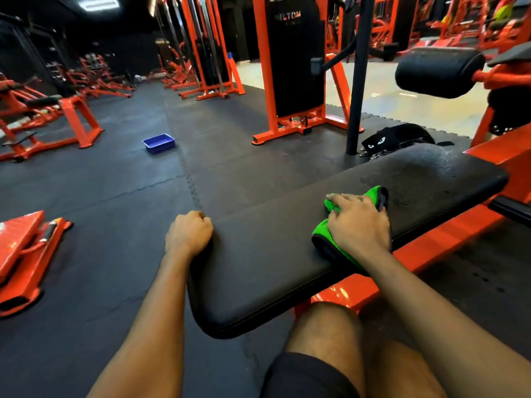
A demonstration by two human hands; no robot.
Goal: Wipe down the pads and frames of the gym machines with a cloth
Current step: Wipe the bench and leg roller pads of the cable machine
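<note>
A long black bench pad (273,254) runs from the lower centre toward the right, on an orange frame (448,239). My right hand (359,225) presses flat on a green cloth with a dark edge (324,239) near the pad's near edge. My left hand (188,234) is curled into a fist and rests on the pad's left end, holding nothing that I can see. The far part of the pad looks damp and speckled. A black roller pad (436,71) hangs at the upper right.
A blue tray (159,143) sits on the black rubber floor ahead. A dark upright post (357,81) and a black bag (399,136) stand just beyond the pad. Orange machines (290,67) line the back and left. My bare knees are below the pad.
</note>
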